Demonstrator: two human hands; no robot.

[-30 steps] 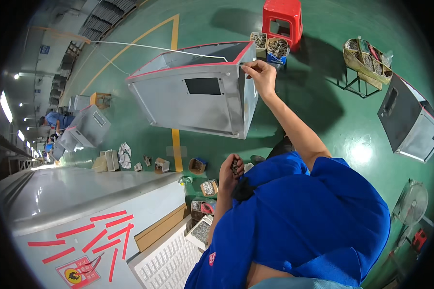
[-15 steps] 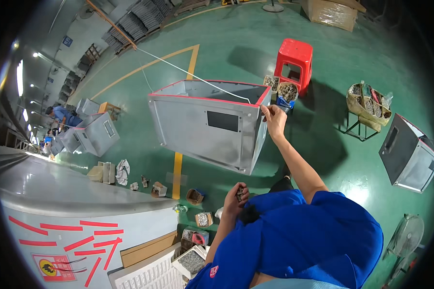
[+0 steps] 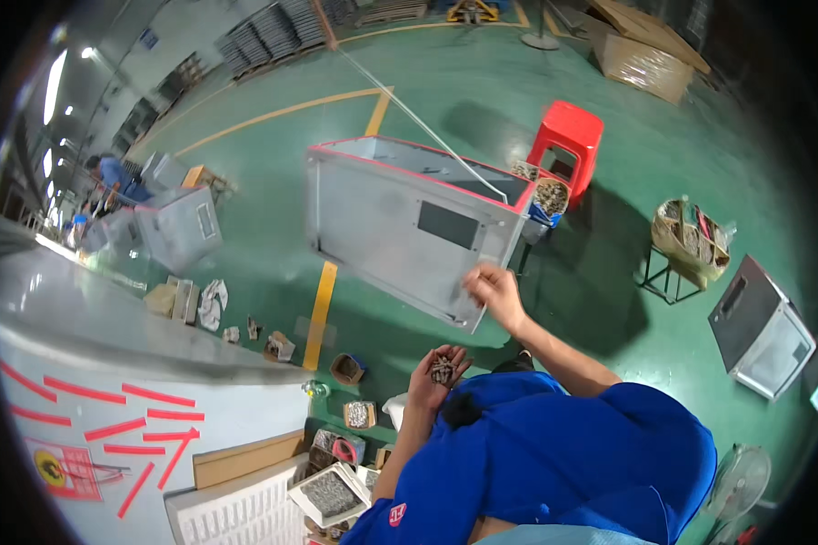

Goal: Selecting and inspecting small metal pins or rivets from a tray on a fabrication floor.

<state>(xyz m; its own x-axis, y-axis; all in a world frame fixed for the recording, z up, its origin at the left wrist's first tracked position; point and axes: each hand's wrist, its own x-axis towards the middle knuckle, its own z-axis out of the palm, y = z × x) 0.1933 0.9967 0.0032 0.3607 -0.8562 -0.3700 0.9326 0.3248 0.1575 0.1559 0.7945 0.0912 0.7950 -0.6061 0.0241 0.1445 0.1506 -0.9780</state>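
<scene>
A grey sheet-metal box (image 3: 373,227) with red-edged rims hangs tilted in front of me, with a dark rectangular panel (image 3: 448,224) in its near side. A white rod or cord (image 3: 418,123) runs down to its right rim. Cupped below the box, my left hand (image 3: 429,377) holds a small heap of metal fasteners (image 3: 443,369) in its palm, fingers partly uncurled. My right hand (image 3: 495,292) is by the box's lower right corner, fingers curled together. Anything pinched in them is too small and blurred to make out, and whether they touch the metal is unclear.
Behind the box stand a red stool (image 3: 568,136) and bins of small parts (image 3: 551,195). A parts basket (image 3: 691,241) on a stand, another metal box (image 3: 762,327) and a fan (image 3: 741,481) are on the right. Parts trays (image 3: 329,492) lie lower left; a person (image 3: 118,177) works far left.
My right hand has left the box's upper right corner and come down to its lower right. The left hand has uncurled, showing the fasteners. The box sits more tilted, and the view has shifted.
</scene>
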